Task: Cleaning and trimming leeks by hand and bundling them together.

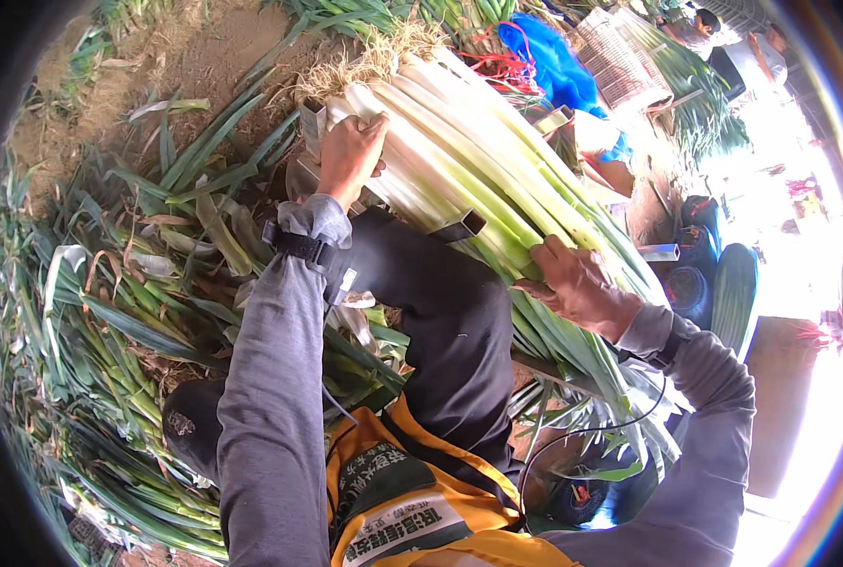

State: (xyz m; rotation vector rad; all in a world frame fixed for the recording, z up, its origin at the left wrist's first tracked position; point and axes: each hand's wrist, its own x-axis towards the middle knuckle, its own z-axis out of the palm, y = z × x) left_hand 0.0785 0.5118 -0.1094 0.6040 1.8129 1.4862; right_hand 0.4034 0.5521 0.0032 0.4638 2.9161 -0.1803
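A thick pile of long green onions (483,142) lies slantwise on a metal frame (459,228), roots at the far left and green leaves toward the lower right. My left hand (351,156) is closed at the near edge of the white stalks, close to the root end; what lies inside its fingers is partly hidden. Farther down the pile, my right hand (582,283) has its fingers curled over the stalks where white turns to green. Both hands touch the pile, with my knee just below it.
Loose onion leaves (129,331) cover the ground on my left. Beyond the pile are a blue plastic bag (559,66), red twine (511,71) and a woven basket (620,59). Other people (691,33) are at the far right. A thin cable (582,430) hangs near my right forearm.
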